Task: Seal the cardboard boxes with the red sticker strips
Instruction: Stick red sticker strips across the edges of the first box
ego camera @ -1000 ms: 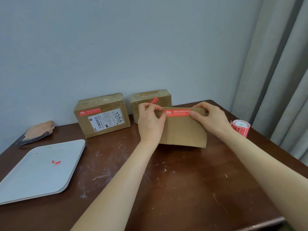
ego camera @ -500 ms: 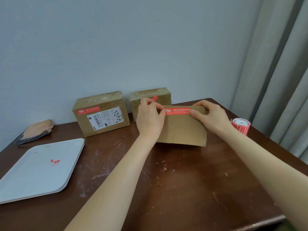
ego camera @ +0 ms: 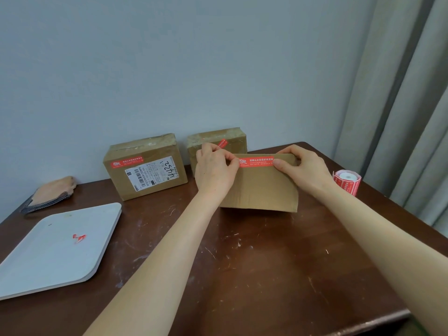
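Observation:
A plain cardboard box [ego camera: 263, 190] stands on the brown table in front of me, with a red sticker strip [ego camera: 256, 161] along its upper front edge. My left hand [ego camera: 214, 169] grips the box's top left corner and its thumb presses the strip's left end. My right hand [ego camera: 303, 164] grips the top right corner, thumb on the strip's right end. Behind stand a labelled box [ego camera: 145, 167] with a red strip and a smaller box [ego camera: 215, 139] with a red strip. A roll of red stickers [ego camera: 347, 181] sits to the right.
A white tray [ego camera: 55, 251] holding a small red scrap [ego camera: 78, 237] lies at the left. A folded tan and grey cloth [ego camera: 52, 194] lies by the wall at far left. Curtains [ego camera: 407, 105] hang at the right, next to the table edge.
Both hands stay on the box's top corners. The thumbs have slid slightly along the red strip; the box has hardly moved.

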`<action>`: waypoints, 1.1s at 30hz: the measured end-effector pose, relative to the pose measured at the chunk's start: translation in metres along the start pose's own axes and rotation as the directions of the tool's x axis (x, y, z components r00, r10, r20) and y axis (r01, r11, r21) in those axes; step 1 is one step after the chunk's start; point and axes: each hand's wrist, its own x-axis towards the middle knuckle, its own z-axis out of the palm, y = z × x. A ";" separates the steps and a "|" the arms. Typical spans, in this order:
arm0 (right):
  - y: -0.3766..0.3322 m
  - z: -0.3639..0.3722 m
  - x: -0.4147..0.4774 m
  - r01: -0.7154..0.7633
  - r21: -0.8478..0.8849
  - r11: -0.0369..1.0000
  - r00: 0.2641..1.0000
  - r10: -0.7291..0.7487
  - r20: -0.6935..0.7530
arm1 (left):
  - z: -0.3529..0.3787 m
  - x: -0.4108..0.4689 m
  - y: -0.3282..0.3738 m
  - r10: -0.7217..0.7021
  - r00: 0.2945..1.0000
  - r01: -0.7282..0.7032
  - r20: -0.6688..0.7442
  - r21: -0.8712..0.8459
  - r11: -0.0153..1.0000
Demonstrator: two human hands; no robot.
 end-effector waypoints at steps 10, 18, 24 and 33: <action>0.000 0.000 -0.001 -0.009 0.013 1.000 1.000 0.009 0.003 | -0.008 0.002 0.002 -0.023 0.995 0.029 0.095 -0.069 0.997; 0.000 -0.001 -0.001 -0.011 0.015 1.000 1.000 0.011 -0.003 | -0.012 0.005 0.002 -0.026 0.989 0.037 0.149 -0.073 0.997; 0.000 -0.001 -0.001 -0.007 0.002 1.000 1.000 0.007 -0.003 | -0.012 0.009 0.001 -0.014 0.983 0.023 0.181 -0.051 0.998; -0.002 -0.001 -0.002 -0.018 0.014 1.000 1.000 0.018 -0.007 | -0.008 0.019 -0.006 -0.021 0.974 0.023 0.226 -0.006 1.000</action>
